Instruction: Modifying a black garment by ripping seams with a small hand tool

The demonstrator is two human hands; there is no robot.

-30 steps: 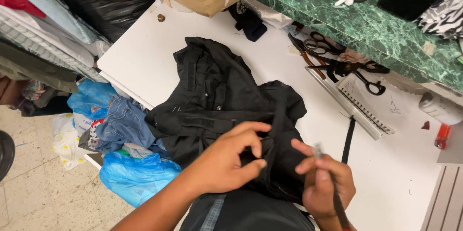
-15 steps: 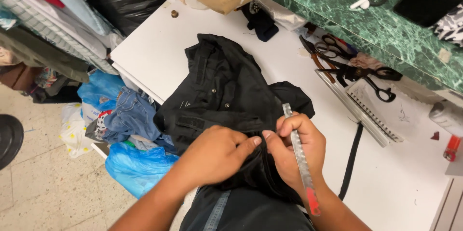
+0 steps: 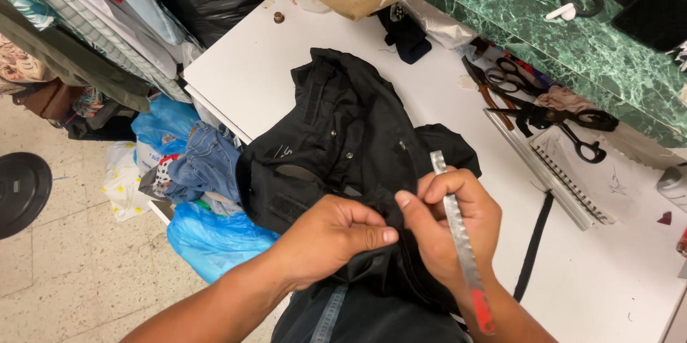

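Biggest thing here is the white flat worktop (image 3: 286,78), and spread across the middle of it is a black heavy-cloth garment with snap studs and flap pockets (image 3: 343,135), its near end hanging off the near edge toward the person. Off the left edge there's a heap of blue plastic bags and folded denim (image 3: 193,185) on the floor, and along the far right runs a green marble-look counter (image 3: 608,49) with a pile of black-handled scissors (image 3: 544,99) at its foot and a spiral-bound notebook (image 3: 580,171) just near of them. A thin black strap (image 3: 533,250) lies on the worktop right of the garment. Now the hands: the left hand (image 3: 329,239) is curled, thumb and fingers pinching a fold of the black cloth at the near middle, and the right hand (image 3: 454,225) pinches the same fold from the other side, fingertips of both almost touching, while it also grips a slim silver metal tool with a red handle end (image 3: 461,243) running along the palm. Looks like seam or fold work to me, so I'd say keep that fold taut between both pinches, keep the tool's tip pointed away from the left fingers, and let the bulk of the garment rest on the worktop so its weight doesn't drag the fold.
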